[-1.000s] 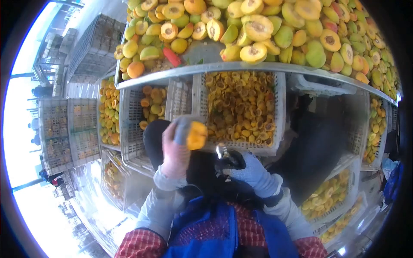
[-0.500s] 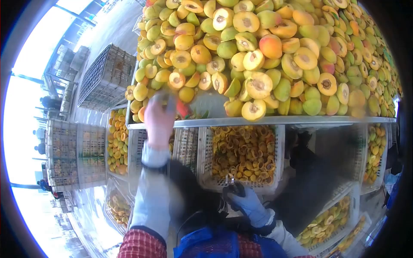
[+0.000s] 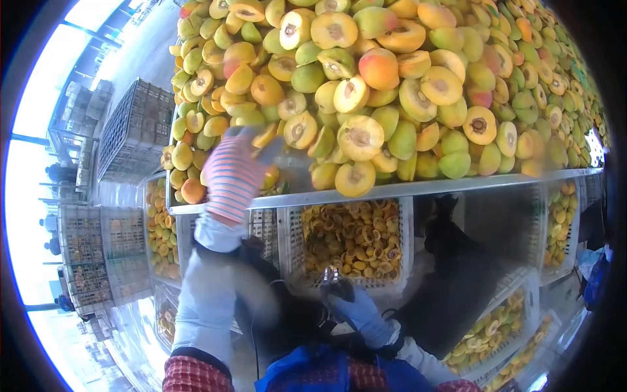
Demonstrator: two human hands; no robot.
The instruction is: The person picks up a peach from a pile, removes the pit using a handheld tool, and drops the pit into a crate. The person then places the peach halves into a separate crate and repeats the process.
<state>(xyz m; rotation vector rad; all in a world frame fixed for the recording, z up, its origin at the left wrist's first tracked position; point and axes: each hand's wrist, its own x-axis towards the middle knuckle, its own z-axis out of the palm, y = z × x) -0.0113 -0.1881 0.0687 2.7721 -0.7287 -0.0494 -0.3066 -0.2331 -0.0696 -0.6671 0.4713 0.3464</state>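
Observation:
My left hand (image 3: 233, 171), in a striped glove with grey fingertips, reaches over the table's front edge (image 3: 307, 198) at the near left of a heap of halved yellow-green fruit (image 3: 359, 138). Its fingers are motion-blurred against the fruit, so what they hold is unclear. Gloved in blue-grey, my right hand (image 3: 358, 310) stays low near my lap, wrapped round a dark-handled tool (image 3: 333, 279) with a metal tip. The tool is beside the near rim of a crate (image 3: 405, 248) of small fruit pieces.
Stacked crates (image 3: 140, 130) stand at the left, with more crates (image 3: 85, 251) nearer. A crate of fruit (image 3: 163, 228) sits below the table's left end. Other fruit crates (image 3: 490, 333) lie at lower right. Far left, people (image 3: 59, 173) appear small.
The view has shifted, so the heap sits further left. My left hand has turned, now showing its striped back, and the red thing near its fingers no longer shows. My right hand keeps the tool.

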